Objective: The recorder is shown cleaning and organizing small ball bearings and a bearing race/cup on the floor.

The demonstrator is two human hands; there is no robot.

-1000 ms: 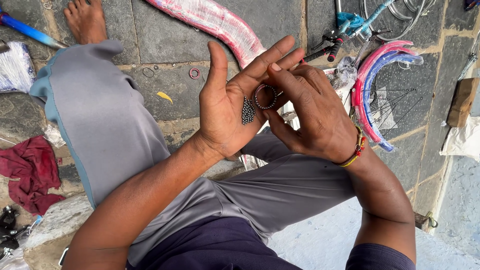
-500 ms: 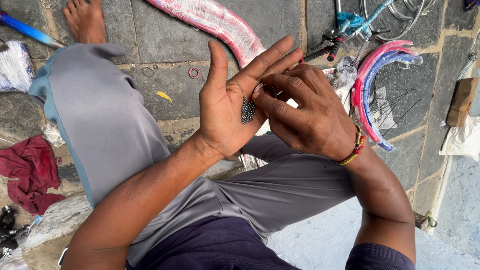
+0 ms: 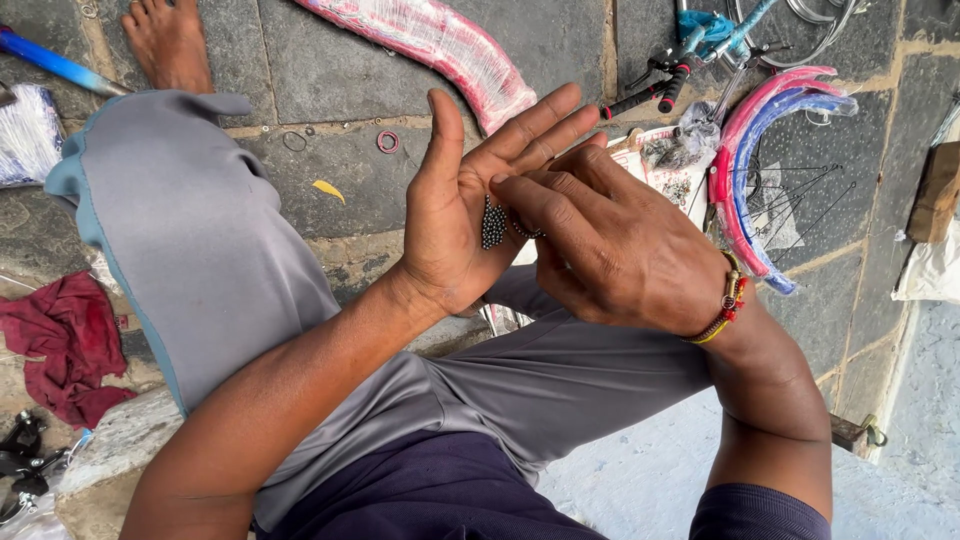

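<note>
Cupping tiny steel balls (image 3: 493, 222), the open left hand (image 3: 470, 200) lay flat; right hand (image 3: 610, 250) fingertips pinched there; small, hard, slippery, they looked likely to roll.

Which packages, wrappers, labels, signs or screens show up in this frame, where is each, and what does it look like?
No signs or screens in view.
Clear film wrap: top centre on the stone floor, round a curved pink and white strip.
Printed paper sheet: on the floor beyond the right hand, white with small red marks, bearing a small clear bag of dark bits.
White bag: right edge, crumpled, plain.
White wrapped bundle: left edge, shiny.
</note>
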